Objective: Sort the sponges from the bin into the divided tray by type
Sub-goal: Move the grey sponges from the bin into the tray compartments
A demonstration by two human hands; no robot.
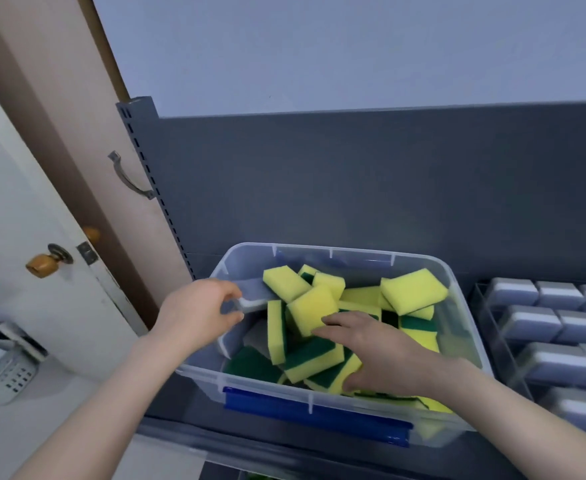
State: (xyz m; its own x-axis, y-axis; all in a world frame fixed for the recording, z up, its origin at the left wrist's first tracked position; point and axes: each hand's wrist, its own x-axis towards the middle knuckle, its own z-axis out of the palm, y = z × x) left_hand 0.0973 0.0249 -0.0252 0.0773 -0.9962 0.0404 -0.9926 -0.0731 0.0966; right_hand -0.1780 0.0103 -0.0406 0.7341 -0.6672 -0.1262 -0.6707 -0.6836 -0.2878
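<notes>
The likeliest slip, I judge, is the grey sponge (255, 299) dragging along the yellow sponges (314, 308) that lean on it as it leaves the bin (353, 263), tipping one over the rim. A thin hold on its end could also let it drop back. The left hand (198, 313) reaches over the bin's left rim, fingers curled and pinching the grey sponge's end. The right hand (371, 348) lies inside the bin, fingers straight and slightly apart, flat on the yellow pile. The divided tray (489, 327), just right of the bin, holds grey-white sponges (527, 323).
</notes>
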